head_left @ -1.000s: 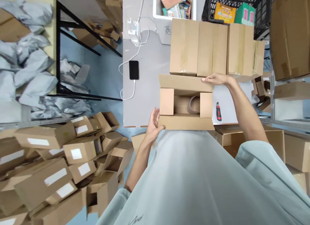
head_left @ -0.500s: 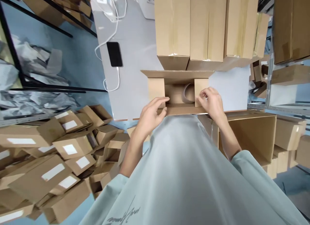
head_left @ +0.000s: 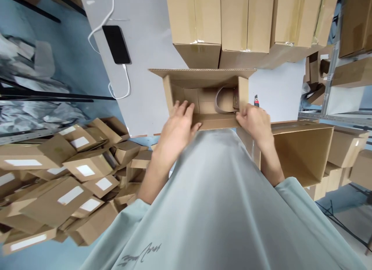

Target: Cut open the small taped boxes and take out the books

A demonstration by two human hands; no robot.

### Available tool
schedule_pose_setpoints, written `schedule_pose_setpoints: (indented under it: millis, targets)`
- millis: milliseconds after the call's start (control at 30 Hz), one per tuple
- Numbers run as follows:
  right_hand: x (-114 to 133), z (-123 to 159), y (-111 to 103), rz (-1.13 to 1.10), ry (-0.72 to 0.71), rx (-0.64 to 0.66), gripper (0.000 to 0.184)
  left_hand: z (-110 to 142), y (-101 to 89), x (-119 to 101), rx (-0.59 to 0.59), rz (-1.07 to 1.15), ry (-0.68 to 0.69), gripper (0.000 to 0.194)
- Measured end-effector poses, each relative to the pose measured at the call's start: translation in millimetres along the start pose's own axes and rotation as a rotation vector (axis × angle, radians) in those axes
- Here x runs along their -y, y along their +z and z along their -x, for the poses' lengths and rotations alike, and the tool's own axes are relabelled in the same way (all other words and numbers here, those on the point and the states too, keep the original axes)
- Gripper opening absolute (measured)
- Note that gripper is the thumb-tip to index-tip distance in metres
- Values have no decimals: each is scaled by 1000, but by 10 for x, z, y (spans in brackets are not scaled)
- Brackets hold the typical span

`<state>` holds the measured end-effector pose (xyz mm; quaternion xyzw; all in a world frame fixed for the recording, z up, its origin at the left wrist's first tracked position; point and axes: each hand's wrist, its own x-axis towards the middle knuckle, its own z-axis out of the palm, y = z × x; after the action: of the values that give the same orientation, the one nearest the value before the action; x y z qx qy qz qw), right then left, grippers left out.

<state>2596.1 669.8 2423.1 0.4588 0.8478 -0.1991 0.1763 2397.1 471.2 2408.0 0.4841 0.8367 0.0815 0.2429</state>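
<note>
One carton (head_left: 216, 122), mouth upward, length crosswise

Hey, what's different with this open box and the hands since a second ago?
The right hand left the far flap for the near right corner; the left hand moved over the near left corner. The end flaps now cover less of the opening. The curled strip stayed inside; the phone stayed on the table.
</note>
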Motion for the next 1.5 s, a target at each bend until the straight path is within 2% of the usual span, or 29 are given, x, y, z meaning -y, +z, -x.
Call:
schedule_pose_setpoints:
  millis: [100, 167, 267, 367, 467, 533, 633, 733, 800, 900, 1000, 1100, 1233, 1500]
  targets:
    - [-317, 138, -137, -102, 58, -99, 15, 187, -141, 252, -76, 41, -30, 71]
    - [-467, 169, -176, -154, 88, -125, 19, 236, -182, 423, -95, 80, -37, 70]
    - [-547, 161, -167, -218, 78, -141, 23, 253, -175, 583, -107, 139, -38, 68]
    - [-507, 146, -131, -254, 39, -148, 25, 250, -176, 549, -121, 152, -40, 63]
    - [-443, 140, -112, -261, 44, -144, 25, 166, -249, 289, -113, 120, -2, 52]
    - [-421, 136, -112, -271, 54, -129, 25, 6, -303, 5, -74, 90, 103, 38]
    - [-430, 126, -118, -303, 47, -104, 25, -435, -270, -505, 59, 36, 329, 33]
    - [-478, 119, -112, -334, 32, -88, 24, -1041, -26, -959, 254, -37, 409, 25]
    - [-516, 119, -92, -339, 20, -80, 22, -1440, 206, -1154, 417, -74, 363, 19]
    - [-559, 117, -40, -325, -18, -71, 19, -1891, 523, -1277, 606, -1, 58, 23]
    - [-569, 110, -2, -303, -52, -51, 19, -2120, 721, -1295, 604, 1, -73, 33]
    - [-566, 105, -24, -285, -44, -31, 20, -2204, 814, -1295, 613, 17, -129, 41]
    - [-597, 107, -85, -290, -27, -8, 21, -2219, 841, -1284, 611, 45, -183, 37]
    - [-636, 105, -35, -265, -57, -2, 23, -2057, 884, -1146, 623, 46, -283, 26]
